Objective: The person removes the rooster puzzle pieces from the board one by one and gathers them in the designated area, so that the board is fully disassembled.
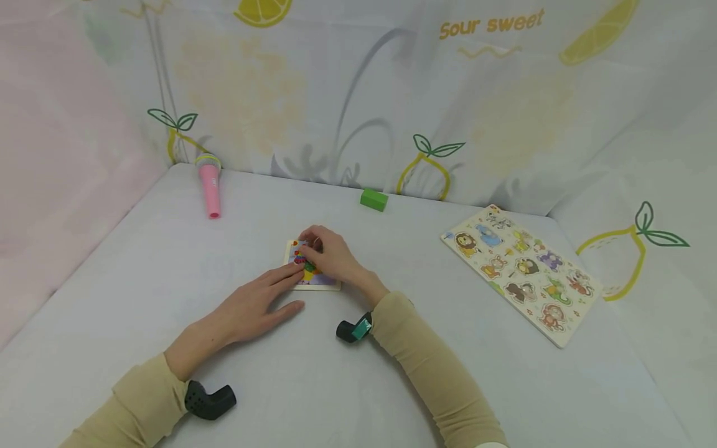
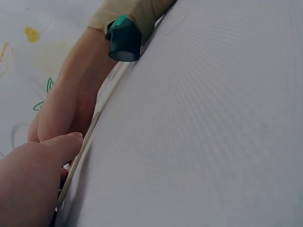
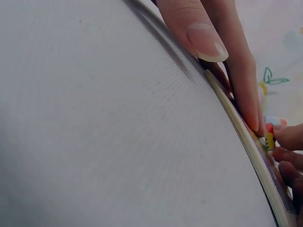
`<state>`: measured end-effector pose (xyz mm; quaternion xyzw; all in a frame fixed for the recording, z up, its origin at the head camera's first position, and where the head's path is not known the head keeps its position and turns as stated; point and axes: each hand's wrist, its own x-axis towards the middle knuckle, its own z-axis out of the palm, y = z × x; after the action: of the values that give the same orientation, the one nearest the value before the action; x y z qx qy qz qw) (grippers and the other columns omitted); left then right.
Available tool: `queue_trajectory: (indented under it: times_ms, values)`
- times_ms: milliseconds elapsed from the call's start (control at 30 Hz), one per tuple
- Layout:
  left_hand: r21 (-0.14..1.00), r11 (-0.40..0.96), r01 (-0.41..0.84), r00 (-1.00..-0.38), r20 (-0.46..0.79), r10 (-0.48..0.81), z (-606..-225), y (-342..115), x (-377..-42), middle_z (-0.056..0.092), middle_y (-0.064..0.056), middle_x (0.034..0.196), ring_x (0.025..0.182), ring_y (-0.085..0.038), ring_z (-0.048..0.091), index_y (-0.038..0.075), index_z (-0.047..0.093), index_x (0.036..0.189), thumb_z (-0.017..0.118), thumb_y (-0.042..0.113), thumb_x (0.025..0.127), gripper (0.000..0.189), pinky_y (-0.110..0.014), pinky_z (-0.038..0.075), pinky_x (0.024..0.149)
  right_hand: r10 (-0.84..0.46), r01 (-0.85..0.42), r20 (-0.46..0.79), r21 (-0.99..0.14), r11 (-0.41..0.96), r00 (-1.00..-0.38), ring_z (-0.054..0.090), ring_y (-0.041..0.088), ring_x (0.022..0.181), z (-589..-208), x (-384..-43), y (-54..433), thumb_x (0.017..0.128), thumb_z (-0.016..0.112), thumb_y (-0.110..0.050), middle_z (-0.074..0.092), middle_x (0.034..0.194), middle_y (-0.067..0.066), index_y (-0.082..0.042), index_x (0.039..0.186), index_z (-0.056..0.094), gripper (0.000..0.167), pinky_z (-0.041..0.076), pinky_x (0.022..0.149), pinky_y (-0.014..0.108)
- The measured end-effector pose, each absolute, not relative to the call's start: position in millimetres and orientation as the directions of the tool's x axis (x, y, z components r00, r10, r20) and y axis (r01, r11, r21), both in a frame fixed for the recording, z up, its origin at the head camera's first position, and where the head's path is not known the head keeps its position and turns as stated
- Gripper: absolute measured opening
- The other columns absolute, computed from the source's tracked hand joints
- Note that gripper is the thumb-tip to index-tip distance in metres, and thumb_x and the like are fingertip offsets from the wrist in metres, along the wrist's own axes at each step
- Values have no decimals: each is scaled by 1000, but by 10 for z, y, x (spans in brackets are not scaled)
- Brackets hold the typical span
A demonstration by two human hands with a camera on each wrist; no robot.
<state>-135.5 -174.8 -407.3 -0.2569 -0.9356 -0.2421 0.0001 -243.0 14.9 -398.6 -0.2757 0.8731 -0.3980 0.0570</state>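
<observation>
A small square puzzle board (image 1: 319, 287) with a colourful picture lies on the white table, partly covered by both hands. My left hand (image 1: 254, 308) rests on its left side, fingers straight and thumb held apart. Over the board's far side, my right hand (image 1: 330, 254) has curled fingers. Between its thumb and fingers it pinches a small yellow and red puzzle piece (image 3: 270, 137), seen in the right wrist view. The left wrist view shows the board's thin edge (image 2: 78, 163) beside the left hand; the piece is hidden there.
A pink toy microphone (image 1: 210, 190) lies at the back left. Near the back edge sits a green block (image 1: 373, 200). On the right lies a larger animal puzzle board (image 1: 504, 289). A lemon-printed cloth (image 1: 313, 93) hangs behind the table.
</observation>
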Motion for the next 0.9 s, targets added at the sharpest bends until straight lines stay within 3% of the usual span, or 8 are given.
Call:
queue_trajectory:
  times_ms: [267, 433, 733, 900]
  values:
    - [451, 754, 477, -870, 123, 477, -4060, -1744, -1347, 38, -7, 159, 145, -31, 37, 10, 46, 150, 59, 46, 99, 64, -53, 38, 113, -501, -393, 108, -766, 509, -859, 57, 12, 86, -3958, -2438, 162, 98, 66, -25, 66, 99, 3, -10, 110, 62, 19, 44, 74, 17]
    - [437, 769, 466, -877, 114, 467, -4042, -1700, -1351, 39, -6, 159, 145, -30, 39, 9, 47, 150, 60, 46, 98, 64, -53, 40, 111, -464, -325, 79, -814, 481, -883, 63, 15, 90, -3881, -2480, 256, 96, 69, -24, 71, 103, 5, -9, 107, 65, 19, 49, 78, 18]
    - [305, 809, 502, -863, 123, 489, -3957, -1572, -1383, 49, -12, 145, 130, -33, 47, 19, 51, 148, 60, 47, 98, 58, -52, 49, 101, -431, -312, 97, -831, 461, -897, 70, 26, 83, -3672, -2472, 810, 94, 71, -19, 73, 100, 6, -7, 108, 69, 19, 50, 71, 25]
    - [320, 788, 526, -847, 109, 521, -3971, -1504, -1410, 44, -13, 151, 138, -34, 43, 12, 50, 148, 60, 46, 98, 62, -51, 44, 108, -379, -280, 90, -831, 481, -921, 70, 28, 86, -3636, -2486, 1213, 94, 72, -18, 73, 102, 8, -6, 111, 70, 21, 53, 74, 29]
